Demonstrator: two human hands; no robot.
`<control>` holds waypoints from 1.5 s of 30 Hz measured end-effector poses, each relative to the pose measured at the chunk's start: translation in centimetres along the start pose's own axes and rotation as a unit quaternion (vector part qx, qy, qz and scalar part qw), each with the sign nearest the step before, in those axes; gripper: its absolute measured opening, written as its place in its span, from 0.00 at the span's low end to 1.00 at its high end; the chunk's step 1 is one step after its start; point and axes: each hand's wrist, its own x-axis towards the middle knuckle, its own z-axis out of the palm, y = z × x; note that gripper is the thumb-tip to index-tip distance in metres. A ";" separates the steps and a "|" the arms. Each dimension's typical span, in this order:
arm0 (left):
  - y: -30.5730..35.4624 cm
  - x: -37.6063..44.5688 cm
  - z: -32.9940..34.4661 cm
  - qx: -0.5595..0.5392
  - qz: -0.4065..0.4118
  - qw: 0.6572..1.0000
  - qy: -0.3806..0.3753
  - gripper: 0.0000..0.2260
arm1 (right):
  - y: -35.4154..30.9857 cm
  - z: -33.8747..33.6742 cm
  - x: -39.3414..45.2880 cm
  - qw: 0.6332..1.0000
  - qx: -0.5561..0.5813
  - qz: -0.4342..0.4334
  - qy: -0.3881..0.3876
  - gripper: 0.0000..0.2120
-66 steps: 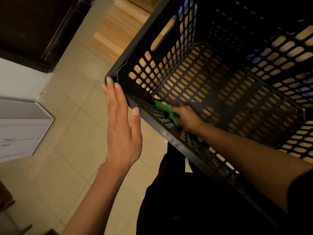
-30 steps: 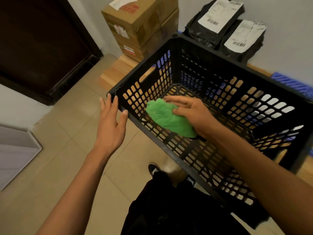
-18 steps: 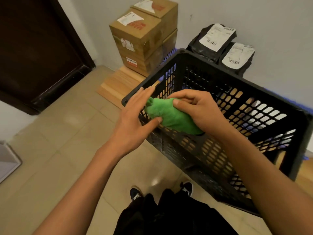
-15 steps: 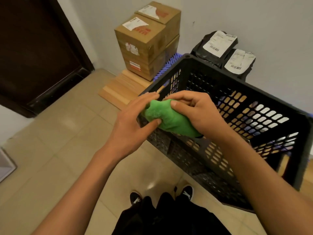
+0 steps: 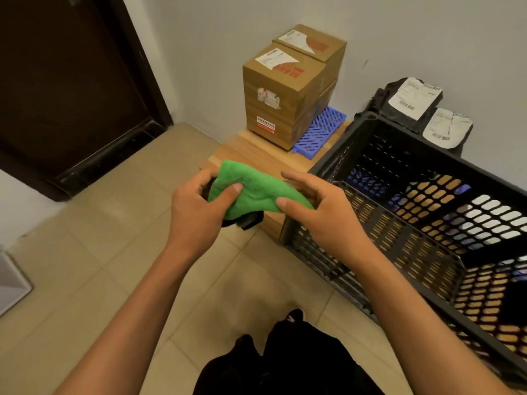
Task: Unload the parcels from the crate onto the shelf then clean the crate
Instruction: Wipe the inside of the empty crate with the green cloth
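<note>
A green cloth with a dark underside is held in front of me, left of the crate. My left hand grips its left end with thumb on top. My right hand pinches its right end between thumb and fingers. The black perforated crate stands at the right on the floor, with nothing visible inside it. Two brown cardboard boxes and two black mailer bags with white labels sit on the low wooden shelf against the wall.
A blue plastic grid lies on the shelf beside the boxes. A dark door is at the left. Beige floor tiles spread below my arms, and my dark trousers and shoes are at the bottom.
The cloth came out of the crate, and both hands now hold it to the crate's left. My left hand left the crate's rim. The view swung left and up.
</note>
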 end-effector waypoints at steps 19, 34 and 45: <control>-7.5 14.9 -0.5 -0.053 -0.087 0.994 -0.022 0.07 | 1.0 2.6 15.4 0.976 -0.211 -0.005 0.057 0.09; -23.1 27.6 3.0 0.055 -0.202 0.923 -0.322 0.32 | 10.9 11.6 23.3 0.922 -0.057 0.321 0.210 0.23; -28.8 31.8 4.9 0.155 -0.090 0.863 -0.472 0.20 | 16.5 15.5 25.2 0.848 0.047 0.419 0.322 0.24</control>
